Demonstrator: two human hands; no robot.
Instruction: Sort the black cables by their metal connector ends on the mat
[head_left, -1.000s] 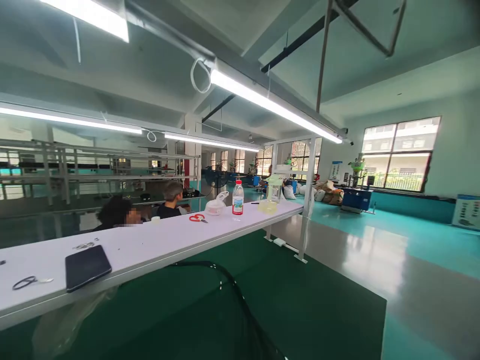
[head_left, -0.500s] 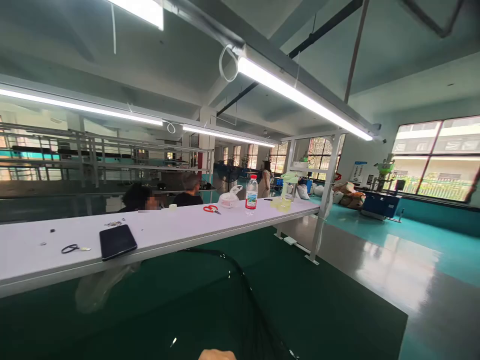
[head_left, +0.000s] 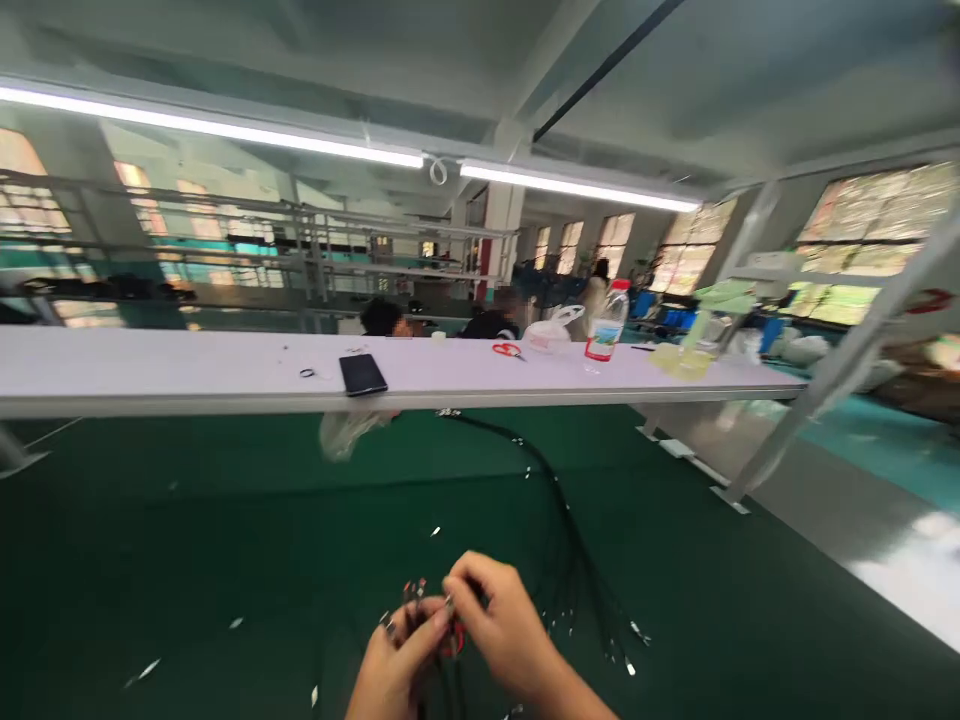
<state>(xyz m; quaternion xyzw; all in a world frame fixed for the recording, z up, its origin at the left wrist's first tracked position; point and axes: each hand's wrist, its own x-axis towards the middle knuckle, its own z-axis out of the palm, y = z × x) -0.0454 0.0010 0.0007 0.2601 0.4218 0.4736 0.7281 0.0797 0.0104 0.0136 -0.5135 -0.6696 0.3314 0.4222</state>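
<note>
My left hand [head_left: 401, 650] is closed around a bunch of thin dark cables [head_left: 442, 690] at the bottom middle of the view. Small red and metallic ends [head_left: 415, 590] stick up above its fingers. My right hand [head_left: 506, 625] is beside it, thumb and fingers pinched together at a small metallic cable end. A red loop shows between the hands; I cannot tell what it belongs to. To the right, a long black cable harness [head_left: 559, 490] lies on the green tabletop [head_left: 247, 560], splitting into thin branches with shiny tips.
A raised white shelf [head_left: 187, 365] crosses behind the table, with a black tablet or phone [head_left: 363, 374], red-handled scissors [head_left: 508, 350], a plastic bag [head_left: 551, 335] and a red-capped bottle [head_left: 606, 325]. Several small white pieces [head_left: 150, 668] lie on the green surface. People are beyond the shelf.
The view has tilted down and swung left. Earlier only part of one hand showed at the bottom edge; now both hands are visible together at the cable bunch.
</note>
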